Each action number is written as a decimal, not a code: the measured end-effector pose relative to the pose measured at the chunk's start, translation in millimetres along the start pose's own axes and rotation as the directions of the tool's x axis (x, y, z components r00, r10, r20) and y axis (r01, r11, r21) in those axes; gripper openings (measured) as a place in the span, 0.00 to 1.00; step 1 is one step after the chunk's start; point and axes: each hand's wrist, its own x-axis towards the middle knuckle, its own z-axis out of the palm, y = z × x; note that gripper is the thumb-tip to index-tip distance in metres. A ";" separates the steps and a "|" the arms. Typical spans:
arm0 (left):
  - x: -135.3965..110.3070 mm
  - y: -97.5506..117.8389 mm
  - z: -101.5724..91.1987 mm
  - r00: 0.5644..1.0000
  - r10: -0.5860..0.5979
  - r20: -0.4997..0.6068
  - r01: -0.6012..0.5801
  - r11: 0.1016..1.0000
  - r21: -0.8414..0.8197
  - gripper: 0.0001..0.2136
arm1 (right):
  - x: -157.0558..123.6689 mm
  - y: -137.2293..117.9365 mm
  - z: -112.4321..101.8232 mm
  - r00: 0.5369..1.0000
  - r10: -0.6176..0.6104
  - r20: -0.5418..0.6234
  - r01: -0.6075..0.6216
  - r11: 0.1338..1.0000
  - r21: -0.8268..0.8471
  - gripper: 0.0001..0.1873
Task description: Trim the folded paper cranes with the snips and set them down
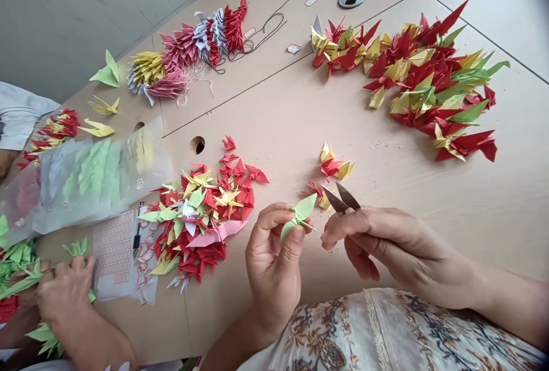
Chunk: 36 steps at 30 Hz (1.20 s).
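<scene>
Green paper crane (304, 208) sits pinched between thumb and fingers of the left grip (272, 271), above the surface's (278, 119) near side. Just right, the right grip (390, 245) is curled round scissors (337, 200), blades parted. Farther left lies a mixed pile of cranes (214, 234).

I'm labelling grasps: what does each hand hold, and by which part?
Left hand: a green paper crane, pinched at its lower side. Right hand: scissors, held behind the blades; the grip hides the rest.
</scene>
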 end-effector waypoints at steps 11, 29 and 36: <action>0.5 5.6 6.6 0.998 -0.048 -0.039 0.045 0.997 -0.069 0.05 | -4.1 -2.4 -3.4 0.994 -0.074 0.084 0.042 0.943 0.331 0.37; 2.2 9.9 9.9 0.984 -0.179 -0.002 0.178 0.975 -0.134 0.05 | -4.6 8.5 -8.6 0.967 -0.173 -0.186 0.174 0.985 -0.014 0.23; 3.5 13.6 11.2 0.949 -0.304 0.087 0.316 0.921 -0.228 0.06 | 3.2 0.8 -7.8 0.963 -0.236 -0.129 0.225 0.970 -0.097 0.20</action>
